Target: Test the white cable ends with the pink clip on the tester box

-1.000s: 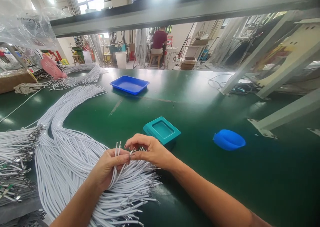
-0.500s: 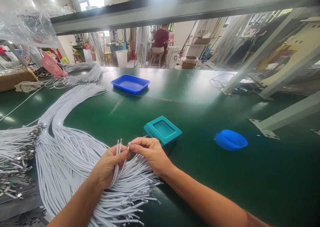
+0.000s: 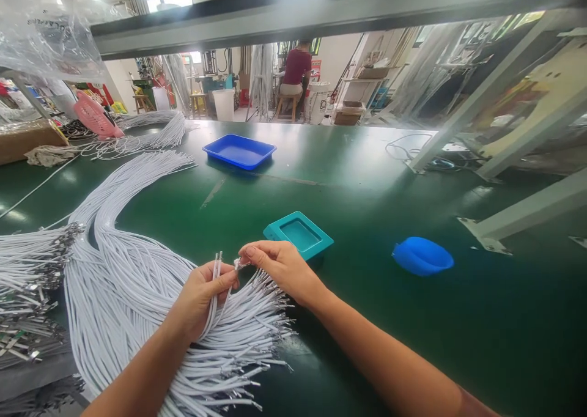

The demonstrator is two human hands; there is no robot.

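Several white cables (image 3: 213, 310) are pinched in my left hand (image 3: 202, 295), with two ends standing up between the fingers. My right hand (image 3: 279, 267) is closed at the tip of one cable end (image 3: 237, 263), thumb and forefinger pressed together just right of my left fingers. Fine wire strands seem to show there, too small to make out surely. Under both hands lies a large bundle of white cables (image 3: 137, 276), its stripped ends fanned toward the right. A teal square device (image 3: 300, 233) with a recessed top sits just behind my right hand, partly hidden by it.
A blue tray (image 3: 239, 153) lies farther back, and a blue bowl (image 3: 422, 257) to the right. Cables with metal connectors (image 3: 36, 288) are piled at left. Metal rack legs (image 3: 527, 209) stand at right beneath an overhead beam (image 3: 321, 19). A person (image 3: 296, 71) sits in the background.
My right hand has shifted slightly up and right, its fingertips drawing a little away from my left fingers. My left hand keeps its hold on the cables.
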